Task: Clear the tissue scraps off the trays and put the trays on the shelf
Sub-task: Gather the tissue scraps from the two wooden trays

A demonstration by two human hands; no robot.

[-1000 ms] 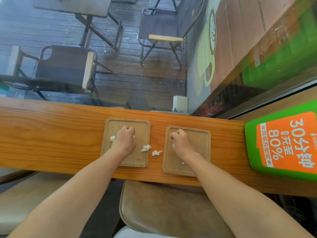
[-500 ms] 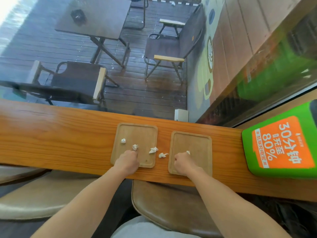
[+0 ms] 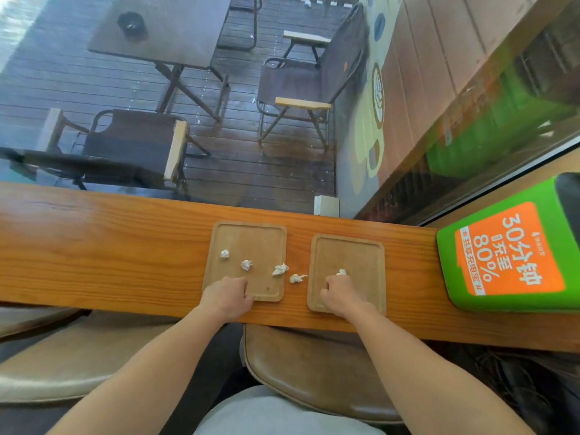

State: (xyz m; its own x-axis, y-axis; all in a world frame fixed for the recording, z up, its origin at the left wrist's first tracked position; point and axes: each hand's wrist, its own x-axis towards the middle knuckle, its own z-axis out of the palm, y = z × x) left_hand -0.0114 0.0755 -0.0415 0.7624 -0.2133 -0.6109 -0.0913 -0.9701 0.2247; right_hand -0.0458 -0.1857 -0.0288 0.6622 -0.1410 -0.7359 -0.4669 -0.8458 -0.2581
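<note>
Two wooden trays lie side by side on the long wooden counter (image 3: 110,246). The left tray (image 3: 251,238) carries three white tissue scraps (image 3: 246,264), one of them at its right rim. Another scrap (image 3: 296,278) lies on the counter between the trays. On the right tray (image 3: 354,252) one scrap (image 3: 341,272) touches my knuckles. My left hand (image 3: 227,296) rests curled over the left tray's near left corner. My right hand (image 3: 339,293) is a fist on the right tray's near part. What the fists hold is hidden.
A green and orange charging kiosk (image 3: 508,252) stands on the counter at the right. A small white box (image 3: 326,205) sits against the window glass behind the trays. A brown stool (image 3: 314,372) and a beige seat (image 3: 62,356) are below the counter's near edge.
Both hands have drawn back from the middle of the trays to their near edges, fingers curled. Scraps on the left tray are now uncovered.
</note>
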